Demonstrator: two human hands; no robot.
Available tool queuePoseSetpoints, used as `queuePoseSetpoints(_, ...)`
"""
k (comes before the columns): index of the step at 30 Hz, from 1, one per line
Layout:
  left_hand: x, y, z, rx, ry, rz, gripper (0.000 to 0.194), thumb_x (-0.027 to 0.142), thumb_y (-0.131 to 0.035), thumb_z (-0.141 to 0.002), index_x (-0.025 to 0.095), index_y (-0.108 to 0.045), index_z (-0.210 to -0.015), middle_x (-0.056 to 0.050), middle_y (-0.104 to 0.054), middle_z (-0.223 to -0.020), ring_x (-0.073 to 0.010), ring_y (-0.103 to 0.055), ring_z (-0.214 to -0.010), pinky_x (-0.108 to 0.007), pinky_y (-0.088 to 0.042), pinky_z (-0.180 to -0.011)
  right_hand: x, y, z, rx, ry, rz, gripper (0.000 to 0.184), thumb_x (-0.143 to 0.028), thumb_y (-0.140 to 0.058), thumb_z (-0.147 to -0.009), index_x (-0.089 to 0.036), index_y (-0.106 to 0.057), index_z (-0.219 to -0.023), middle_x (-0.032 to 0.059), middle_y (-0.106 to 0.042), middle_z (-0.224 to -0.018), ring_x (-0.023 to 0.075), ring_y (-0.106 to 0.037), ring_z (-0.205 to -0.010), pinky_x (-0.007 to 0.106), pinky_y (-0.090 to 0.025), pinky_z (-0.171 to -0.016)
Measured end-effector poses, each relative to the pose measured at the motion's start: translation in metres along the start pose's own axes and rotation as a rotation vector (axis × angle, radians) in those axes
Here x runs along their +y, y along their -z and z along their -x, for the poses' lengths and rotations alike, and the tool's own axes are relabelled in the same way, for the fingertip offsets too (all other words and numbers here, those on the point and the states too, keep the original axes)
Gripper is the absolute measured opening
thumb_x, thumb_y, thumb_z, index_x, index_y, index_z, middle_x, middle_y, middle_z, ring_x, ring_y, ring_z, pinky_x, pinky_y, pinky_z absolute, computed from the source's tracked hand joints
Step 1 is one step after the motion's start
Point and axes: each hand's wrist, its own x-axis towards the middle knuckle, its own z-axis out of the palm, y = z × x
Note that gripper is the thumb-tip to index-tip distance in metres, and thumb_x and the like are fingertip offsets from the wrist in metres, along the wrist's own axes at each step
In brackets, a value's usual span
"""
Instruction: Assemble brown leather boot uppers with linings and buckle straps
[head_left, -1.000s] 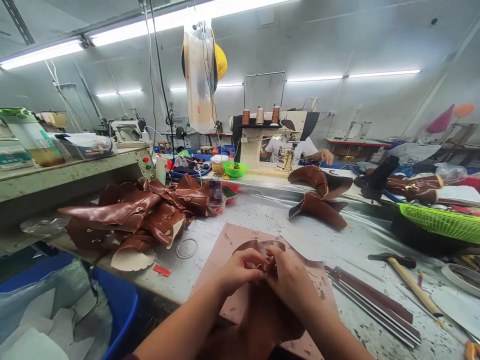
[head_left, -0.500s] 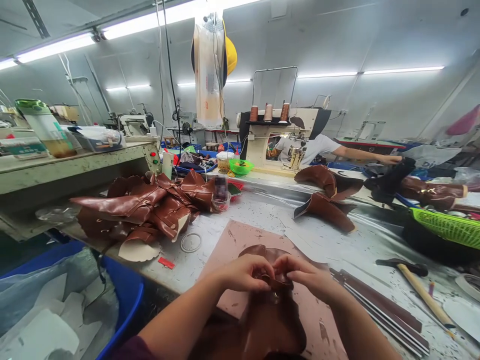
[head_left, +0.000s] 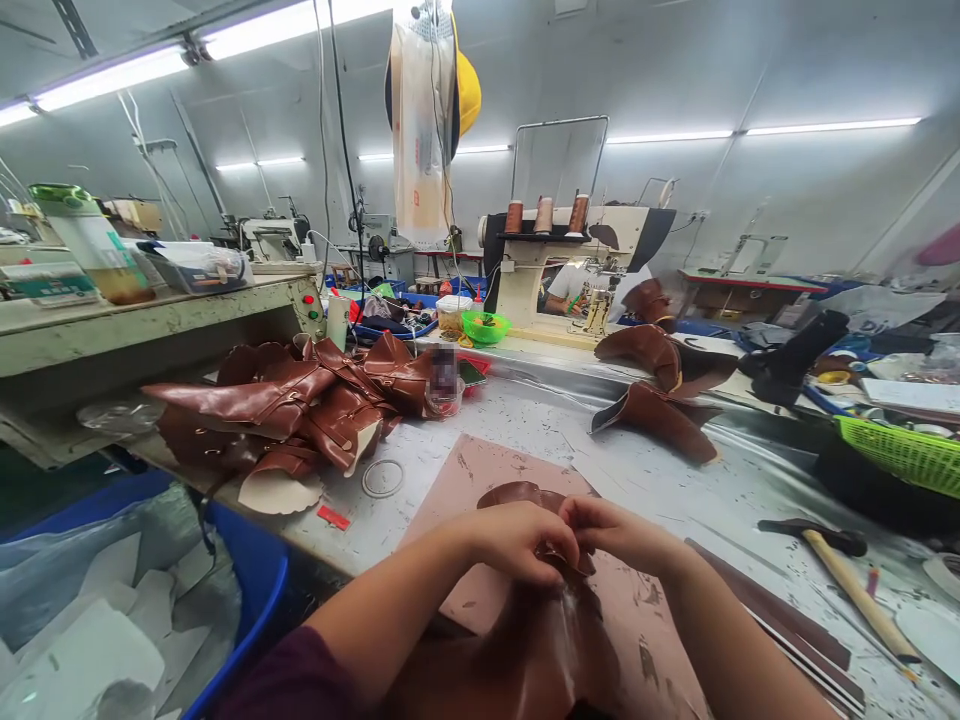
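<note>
A brown leather boot upper (head_left: 540, 640) lies before me over a pinkish work board (head_left: 487, 475), its near part running toward my body. My left hand (head_left: 521, 540) is closed on the upper's narrow middle, thumb and fingers pinching a folded leather edge. Touching it from the right, my right hand (head_left: 619, 530) is closed with its fingertips on the same leather. The exact spot between the fingertips is hidden.
At left is a heap of brown boot uppers (head_left: 300, 400) above a blue bin (head_left: 255, 580). Two brown leather pieces (head_left: 652, 425) lie ahead. To the right are a hammer (head_left: 855, 590), dark strips (head_left: 780, 610) and a green basket (head_left: 900, 450). A co-worker sits behind the sewing machine (head_left: 525, 280).
My hands have shifted slightly right and closer together, and the upper has turned a little. The co-worker's outstretched arm has drawn back; brown boot leather from the right is now beside the sewing machine.
</note>
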Motion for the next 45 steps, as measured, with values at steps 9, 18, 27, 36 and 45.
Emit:
queuePoseSetpoints(9, -0.031, -0.013, -0.004, -0.008, 0.232, 0.217, 0.017, 0.014, -0.066, -0.064, 0.017, -0.060, -0.080, 0.006, -0.052, -0.066, -0.0077, -0.045, -0.060, -0.017, -0.035, -0.055, 0.002, -0.002, 0.005, 0.212, -0.045, 0.439, 0.022, -0.012, -0.038, -0.072, -0.019, -0.055, -0.084, 0.0044, -0.058, -0.087, 0.0183, -0.054, -0.083, 0.032, -0.042, -0.075)
queuePoseSetpoints(18, -0.019, -0.011, 0.002, 0.075, 0.178, 0.318, 0.015, 0.008, -0.060, -0.063, 0.014, -0.059, -0.076, 0.005, -0.052, -0.064, -0.0063, -0.042, -0.058, -0.017, -0.034, -0.054, 0.000, -0.003, 0.021, 0.127, -0.221, 0.366, 0.014, -0.007, -0.041, -0.063, -0.020, -0.044, -0.066, -0.0018, -0.048, -0.067, 0.0142, -0.045, -0.065, 0.026, -0.036, -0.060)
queuePoseSetpoints(27, -0.024, 0.000, -0.011, 0.042, 0.505, 0.449, 0.020, 0.020, -0.062, -0.062, 0.014, -0.053, -0.079, 0.004, -0.052, -0.061, -0.0086, -0.050, -0.049, -0.020, -0.043, -0.043, 0.003, -0.025, 0.013, 0.383, -0.115, 0.499, 0.014, -0.010, -0.049, -0.070, -0.019, -0.054, -0.079, 0.0008, -0.055, -0.076, 0.0162, -0.051, -0.073, 0.028, -0.038, -0.066)
queuePoseSetpoints(36, -0.013, 0.001, -0.005, 0.090, 0.358, 0.354, 0.013, 0.020, -0.059, -0.065, 0.014, -0.057, -0.077, 0.005, -0.051, -0.060, -0.0066, -0.048, -0.049, -0.017, -0.040, -0.044, 0.009, -0.023, 0.014, 0.336, 0.033, 0.331, 0.005, -0.020, -0.051, -0.072, -0.020, -0.055, -0.075, 0.0024, -0.053, -0.078, 0.0175, -0.050, -0.074, 0.031, -0.040, -0.068)
queuePoseSetpoints(45, -0.020, 0.001, -0.004, 0.139, 0.455, 0.561, 0.030, 0.035, -0.067, -0.058, 0.016, -0.050, -0.073, 0.006, -0.050, -0.059, -0.0060, -0.045, -0.046, -0.017, -0.035, -0.040, 0.016, -0.006, 0.019, 0.191, 0.038, -0.056, 0.033, -0.052, -0.047, -0.080, -0.019, -0.050, -0.073, -0.0008, -0.044, -0.071, 0.0152, -0.039, -0.068, 0.029, -0.033, -0.065)
